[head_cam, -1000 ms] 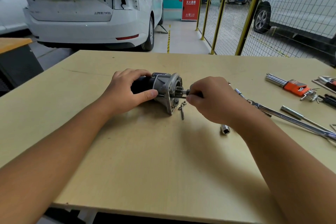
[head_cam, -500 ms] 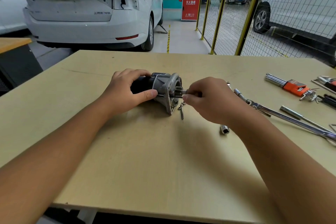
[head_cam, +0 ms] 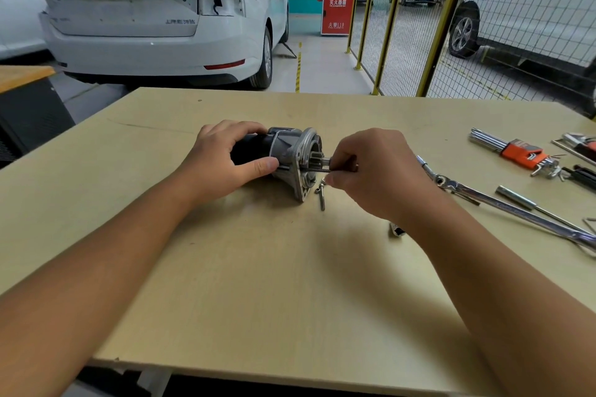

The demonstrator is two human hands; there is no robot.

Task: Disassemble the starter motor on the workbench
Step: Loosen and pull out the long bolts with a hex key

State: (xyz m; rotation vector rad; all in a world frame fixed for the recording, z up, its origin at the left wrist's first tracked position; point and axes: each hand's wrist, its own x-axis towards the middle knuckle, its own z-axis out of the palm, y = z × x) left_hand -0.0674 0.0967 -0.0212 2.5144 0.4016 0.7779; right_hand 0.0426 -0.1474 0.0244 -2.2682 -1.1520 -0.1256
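— How's your light?
— Even and soft, coming from overhead; your desk (head_cam: 290, 284) is bright with no harsh glare.
— Shadows?
— Faint, blurry ones fall under your forearms and beside your hands, toward you. A small glint sits on the ratchet wrench (head_cam: 516, 209).
— Sharpness?
— The centre is crisp. Your wide lens bows the desk edges and the yellow fence posts (head_cam: 442, 22), and the corners look slightly smeared.

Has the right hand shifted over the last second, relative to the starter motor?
Barely: the right hand stays at the starter motor nose, edged slightly left toward it, pinching a thin tool.
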